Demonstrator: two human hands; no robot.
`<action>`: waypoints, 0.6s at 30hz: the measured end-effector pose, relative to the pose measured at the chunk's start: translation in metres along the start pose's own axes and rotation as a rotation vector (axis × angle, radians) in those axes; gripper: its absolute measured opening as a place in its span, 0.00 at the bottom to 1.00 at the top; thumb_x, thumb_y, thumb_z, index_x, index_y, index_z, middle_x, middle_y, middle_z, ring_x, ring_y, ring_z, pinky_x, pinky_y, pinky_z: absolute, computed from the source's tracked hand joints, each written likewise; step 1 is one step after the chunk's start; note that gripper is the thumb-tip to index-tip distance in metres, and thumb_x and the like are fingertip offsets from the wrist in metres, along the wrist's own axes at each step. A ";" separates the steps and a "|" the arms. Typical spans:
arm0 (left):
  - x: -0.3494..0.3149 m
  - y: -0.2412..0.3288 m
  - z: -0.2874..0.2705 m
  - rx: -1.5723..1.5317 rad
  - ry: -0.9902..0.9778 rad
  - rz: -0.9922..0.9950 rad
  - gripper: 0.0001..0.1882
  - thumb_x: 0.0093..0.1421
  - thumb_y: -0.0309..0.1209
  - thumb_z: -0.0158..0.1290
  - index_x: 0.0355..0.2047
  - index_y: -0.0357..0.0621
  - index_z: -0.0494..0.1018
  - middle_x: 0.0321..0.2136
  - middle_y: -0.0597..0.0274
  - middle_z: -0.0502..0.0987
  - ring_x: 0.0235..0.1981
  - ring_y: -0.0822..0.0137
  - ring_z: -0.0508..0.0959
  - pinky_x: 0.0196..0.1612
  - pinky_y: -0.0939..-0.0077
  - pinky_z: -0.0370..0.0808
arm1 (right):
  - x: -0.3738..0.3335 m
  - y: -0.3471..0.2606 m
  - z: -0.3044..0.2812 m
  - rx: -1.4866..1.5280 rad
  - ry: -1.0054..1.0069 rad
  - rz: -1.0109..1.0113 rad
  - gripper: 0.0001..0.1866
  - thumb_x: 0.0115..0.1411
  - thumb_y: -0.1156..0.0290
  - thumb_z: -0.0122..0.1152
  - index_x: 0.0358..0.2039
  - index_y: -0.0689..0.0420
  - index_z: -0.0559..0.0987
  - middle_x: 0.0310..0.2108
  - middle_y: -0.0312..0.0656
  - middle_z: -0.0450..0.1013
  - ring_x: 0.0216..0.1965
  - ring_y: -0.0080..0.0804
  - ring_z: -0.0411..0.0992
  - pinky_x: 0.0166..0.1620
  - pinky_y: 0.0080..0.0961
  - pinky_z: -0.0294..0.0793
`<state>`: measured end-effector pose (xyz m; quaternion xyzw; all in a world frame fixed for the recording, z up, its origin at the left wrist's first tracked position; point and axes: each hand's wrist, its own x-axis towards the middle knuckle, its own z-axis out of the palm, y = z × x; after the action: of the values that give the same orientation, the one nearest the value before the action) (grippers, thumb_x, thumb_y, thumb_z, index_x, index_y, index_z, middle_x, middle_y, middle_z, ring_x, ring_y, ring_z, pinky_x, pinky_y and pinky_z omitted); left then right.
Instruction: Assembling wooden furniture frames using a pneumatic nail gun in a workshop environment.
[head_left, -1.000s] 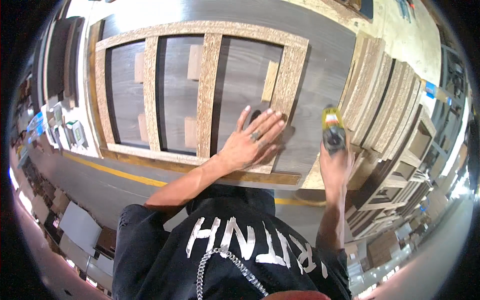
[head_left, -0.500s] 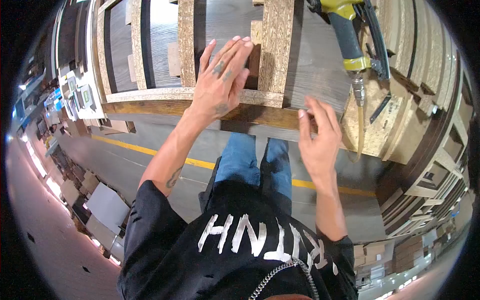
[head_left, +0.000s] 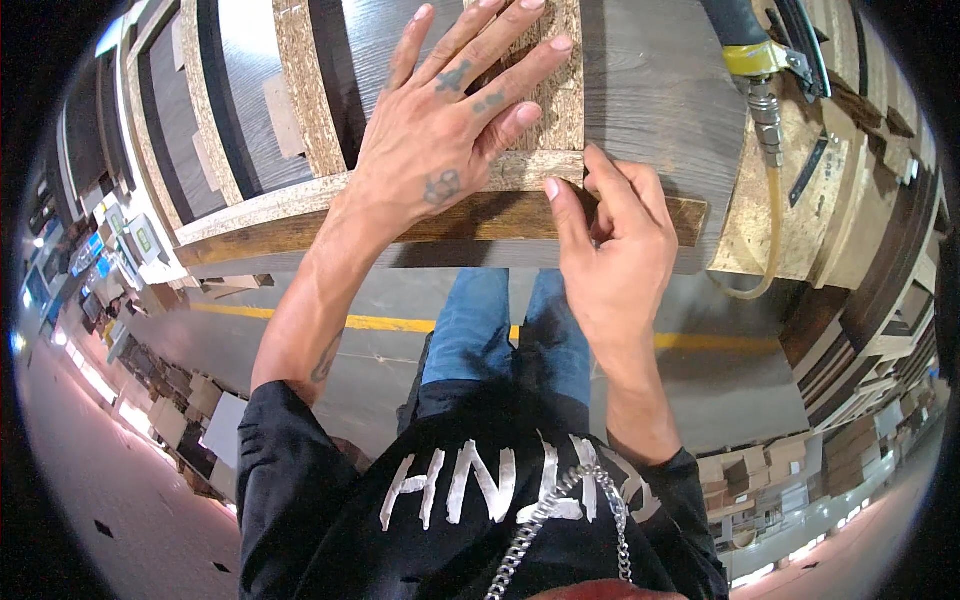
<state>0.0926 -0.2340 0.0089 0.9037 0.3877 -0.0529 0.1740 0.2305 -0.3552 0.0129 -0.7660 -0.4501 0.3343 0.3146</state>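
My spread left hand [head_left: 440, 125] is likely steadying the tan, ladder-shaped chipboard frame [head_left: 303, 80]. My right hand [head_left: 620, 235], thumb apart, is straddling its corner.

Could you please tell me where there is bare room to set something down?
Widest is the grey panel between the chipboard frame and, to its right, the tool and hose. Smaller patches lie between the slats. Crowded: the frame's right end, with the left hand and right hand, and the far right, among boards.
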 end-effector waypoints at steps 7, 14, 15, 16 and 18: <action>-0.001 -0.009 0.006 -0.154 0.097 0.080 0.25 0.71 0.44 0.40 0.67 0.59 0.60 0.69 0.56 0.56 0.70 0.54 0.55 0.70 0.53 0.50 | 0.002 -0.005 0.000 0.051 -0.019 0.057 0.19 0.52 0.73 0.71 0.45 0.63 0.81 0.35 0.44 0.74 0.28 0.33 0.75 0.29 0.25 0.74; 0.001 -0.003 -0.004 -0.047 0.035 0.089 0.25 0.71 0.43 0.40 0.67 0.58 0.59 0.68 0.56 0.56 0.70 0.54 0.55 0.70 0.55 0.52 | 0.003 -0.004 0.000 0.091 -0.006 0.085 0.17 0.52 0.75 0.71 0.43 0.64 0.81 0.32 0.42 0.74 0.23 0.26 0.72 0.26 0.21 0.71; 0.000 -0.005 -0.003 -0.044 0.035 0.085 0.25 0.71 0.43 0.40 0.67 0.58 0.59 0.68 0.56 0.56 0.70 0.54 0.55 0.70 0.55 0.52 | 0.004 -0.003 0.002 0.088 0.000 0.051 0.17 0.52 0.76 0.71 0.43 0.64 0.81 0.32 0.41 0.74 0.23 0.25 0.71 0.26 0.21 0.70; -0.001 -0.008 0.000 -0.126 0.056 0.087 0.25 0.71 0.43 0.40 0.67 0.58 0.60 0.68 0.56 0.56 0.70 0.54 0.55 0.70 0.55 0.53 | 0.005 -0.004 0.002 0.092 -0.004 0.049 0.17 0.52 0.76 0.71 0.43 0.64 0.81 0.32 0.41 0.74 0.23 0.25 0.71 0.26 0.21 0.70; -0.001 -0.009 -0.001 -0.207 0.076 0.084 0.25 0.71 0.43 0.41 0.67 0.58 0.60 0.68 0.56 0.56 0.69 0.54 0.55 0.70 0.55 0.54 | 0.007 -0.007 -0.001 0.122 -0.019 0.096 0.17 0.52 0.77 0.71 0.42 0.65 0.81 0.31 0.41 0.74 0.23 0.23 0.71 0.26 0.21 0.70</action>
<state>0.0856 -0.2292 0.0074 0.8977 0.3593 0.0291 0.2534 0.2305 -0.3464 0.0179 -0.7629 -0.3945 0.3830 0.3401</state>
